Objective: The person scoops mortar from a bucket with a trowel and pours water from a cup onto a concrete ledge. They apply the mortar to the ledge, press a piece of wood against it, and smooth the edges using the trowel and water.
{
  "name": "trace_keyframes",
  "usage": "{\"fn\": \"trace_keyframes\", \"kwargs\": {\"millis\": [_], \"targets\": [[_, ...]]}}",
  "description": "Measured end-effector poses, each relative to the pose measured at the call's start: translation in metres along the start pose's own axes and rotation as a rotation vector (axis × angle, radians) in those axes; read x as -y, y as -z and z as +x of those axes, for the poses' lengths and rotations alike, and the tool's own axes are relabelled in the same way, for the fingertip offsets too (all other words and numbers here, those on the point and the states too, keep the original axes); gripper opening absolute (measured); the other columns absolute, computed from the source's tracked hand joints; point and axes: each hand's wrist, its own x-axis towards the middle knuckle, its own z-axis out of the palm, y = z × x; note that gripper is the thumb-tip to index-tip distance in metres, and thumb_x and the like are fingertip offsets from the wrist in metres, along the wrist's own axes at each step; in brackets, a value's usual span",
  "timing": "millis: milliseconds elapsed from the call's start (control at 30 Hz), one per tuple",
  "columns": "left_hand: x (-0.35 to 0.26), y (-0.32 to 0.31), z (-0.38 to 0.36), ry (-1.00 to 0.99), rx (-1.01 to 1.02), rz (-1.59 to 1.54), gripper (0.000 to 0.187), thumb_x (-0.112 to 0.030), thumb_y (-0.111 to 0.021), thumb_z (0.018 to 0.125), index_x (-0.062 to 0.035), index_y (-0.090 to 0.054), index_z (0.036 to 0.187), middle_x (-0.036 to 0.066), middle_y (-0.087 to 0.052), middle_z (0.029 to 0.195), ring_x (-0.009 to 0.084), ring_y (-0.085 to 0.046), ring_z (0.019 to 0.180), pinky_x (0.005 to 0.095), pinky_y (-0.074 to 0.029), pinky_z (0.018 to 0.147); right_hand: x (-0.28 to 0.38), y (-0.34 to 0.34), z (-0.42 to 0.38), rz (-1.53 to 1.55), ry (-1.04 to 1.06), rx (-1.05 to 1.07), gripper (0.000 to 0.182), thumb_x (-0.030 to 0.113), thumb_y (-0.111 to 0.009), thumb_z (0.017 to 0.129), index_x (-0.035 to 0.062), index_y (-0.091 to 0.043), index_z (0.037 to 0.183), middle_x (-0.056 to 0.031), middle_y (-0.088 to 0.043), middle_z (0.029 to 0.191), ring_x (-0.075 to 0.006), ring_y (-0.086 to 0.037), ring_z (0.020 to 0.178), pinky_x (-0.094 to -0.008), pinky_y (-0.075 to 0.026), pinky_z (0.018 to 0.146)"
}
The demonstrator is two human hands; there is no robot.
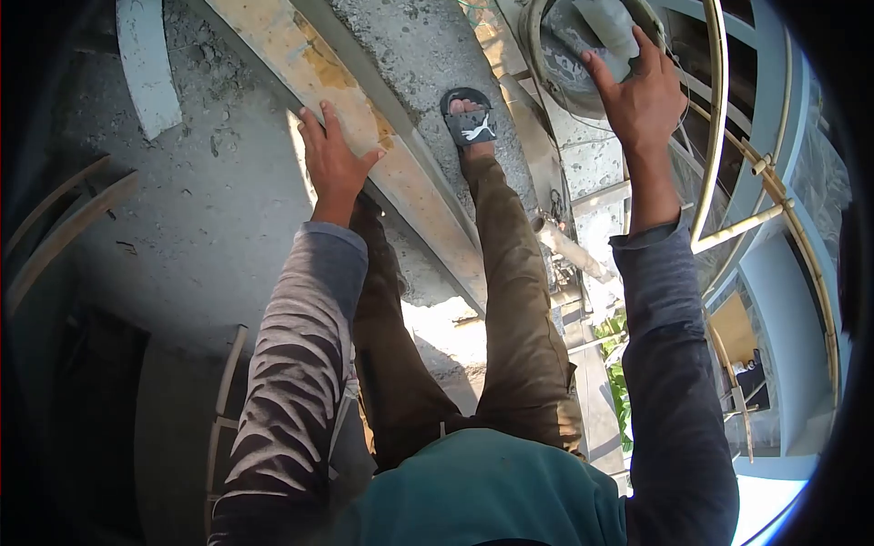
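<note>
My left hand (337, 168) rests with spread fingers on a long tan beam (350, 105), stained orange in places, that runs diagonally past my legs. My right hand (645, 98) reaches into the mouth of a round bucket (543, 56) with a dirty rim. Its thumb and fingers are around a whitish, tube-like piece (608, 25); the exact kind cannot be made out. Greyish wet-looking material (566, 50) shows inside the bucket.
My sandalled foot (470, 118) stands on rough concrete beside the beam. Bamboo poles (742, 227) form scaffolding at the right, with gaps down to a lower level. A pipe (569, 246) lies by my leg. A pale board (148, 68) is at the upper left.
</note>
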Motion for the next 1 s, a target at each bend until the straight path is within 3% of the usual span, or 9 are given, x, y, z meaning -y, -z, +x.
{"fn": "trace_keyframes", "kwargs": {"millis": [133, 333, 533, 600, 633, 733, 833, 900, 1000], "targets": [[0.000, -0.007, -0.001, 0.024, -0.005, 0.040, 0.120, -0.038, -0.091, 0.065, -0.0060, -0.018, 0.155, 0.034, -0.015, 0.157, 0.0510, -0.023, 0.143, 0.0485, -0.034, 0.113, 0.025, 0.014, -0.064, 0.470, -0.010, -0.028, 0.050, 0.037, -0.081, 0.079, 0.0067, -0.067, 0.116, -0.0147, -0.067, 0.111, -0.0289, -0.066, 0.094, -0.0374, -0.053, 0.079], [-0.012, 0.003, 0.004, 0.075, 0.022, 0.110, 0.119, -0.038, -0.091, 0.066, -0.0063, -0.019, 0.155, 0.031, -0.015, 0.158, 0.0485, -0.023, 0.144, 0.0485, -0.035, 0.112, 0.105, 0.001, -0.187, 1.125, -0.798, 0.546, 0.040, 0.023, -0.074, 0.086, 0.0001, -0.064, 0.118, -0.0131, -0.068, 0.107, -0.0188, -0.067, 0.085, -0.0317, -0.054, 0.077], [-0.015, -0.002, 0.006, -0.004, 0.007, 0.308, 0.119, -0.044, -0.089, 0.065, 0.0021, -0.021, 0.152, 0.028, -0.019, 0.157, 0.0414, -0.027, 0.144, 0.0499, -0.034, 0.112, 0.168, 0.022, -0.285, 1.162, -0.724, 1.120, 0.048, 0.032, -0.073, 0.085, 0.0012, -0.062, 0.121, -0.0148, -0.067, 0.109, -0.0230, -0.068, 0.089, -0.0353, -0.054, 0.081], [-0.017, 0.000, 0.007, 0.013, 0.026, 0.291, 0.120, -0.044, -0.089, 0.065, 0.0059, -0.021, 0.150, 0.028, -0.021, 0.156, 0.0399, -0.028, 0.145, 0.0500, -0.032, 0.114, 0.177, 0.030, -0.305, 1.080, -0.564, 1.191, 0.048, 0.033, -0.072, 0.088, 0.0022, -0.061, 0.123, -0.0148, -0.067, 0.112, -0.0216, -0.068, 0.086, -0.0354, -0.054, 0.080], [-0.016, -0.001, 0.007, 0.011, 0.033, 0.297, 0.120, -0.044, -0.089, 0.065, 0.0059, -0.021, 0.150, 0.028, -0.021, 0.156, 0.0399, -0.028, 0.145, 0.0500, -0.032, 0.114, 0.181, 0.032, -0.320, 1.112, -0.516, 1.149, 0.050, 0.036, -0.071, 0.088, 0.0038, -0.060, 0.124, -0.0162, -0.067, 0.113, -0.0284, -0.068, 0.094, -0.0389, -0.054, 0.083], [-0.019, 0.001, 0.009, -0.005, 0.026, 0.288, 0.119, -0.042, -0.089, 0.066, 0.0003, -0.021, 0.153, 0.031, -0.021, 0.155, 0.0433, -0.031, 0.142, 0.0501, -0.031, 0.114, 0.178, 0.036, -0.338, 1.004, -0.273, 1.389, 0.048, 0.039, -0.068, 0.086, 0.0090, -0.059, 0.123, -0.0179, -0.063, 0.118, -0.0334, -0.062, 0.111, -0.0454, -0.051, 0.093], [-0.023, 0.005, 0.011, -0.035, 0.047, 0.251, 0.122, -0.036, -0.091, 0.064, -0.0072, -0.016, 0.156, 0.037, -0.019, 0.153, 0.0502, -0.033, 0.140, 0.0517, -0.032, 0.113, 0.173, 0.037, -0.334, 0.755, -0.085, 1.649, 0.050, 0.042, -0.067, 0.088, 0.0118, -0.058, 0.127, -0.0173, -0.064, 0.114, -0.0341, -0.062, 0.110, -0.0460, -0.050, 0.093], [-0.022, 0.003, 0.013, -0.044, 0.044, 0.279, 0.122, -0.035, -0.091, 0.064, -0.0149, -0.015, 0.157, 0.042, -0.019, 0.150, 0.0556, -0.035, 0.136, 0.0512, -0.033, 0.112, 0.172, 0.035, -0.332, 0.766, -0.034, 1.677, 0.052, 0.042, -0.066, 0.088, 0.0129, -0.057, 0.129, -0.0168, -0.064, 0.114, -0.0343, -0.062, 0.110, -0.0463, -0.050, 0.093], [-0.020, -0.001, 0.016, -0.040, 0.055, 0.263, 0.121, -0.035, -0.091, 0.065, -0.0163, -0.016, 0.157, 0.043, -0.018, 0.150, 0.0575, -0.034, 0.135, 0.0509, -0.034, 0.112, 0.166, 0.031, -0.325, 0.802, 0.031, 1.717, 0.052, 0.042, -0.066, 0.088, 0.0129, -0.056, 0.130, -0.0163, -0.065, 0.114, -0.0351, -0.063, 0.110, -0.0466, -0.050, 0.093]]}}
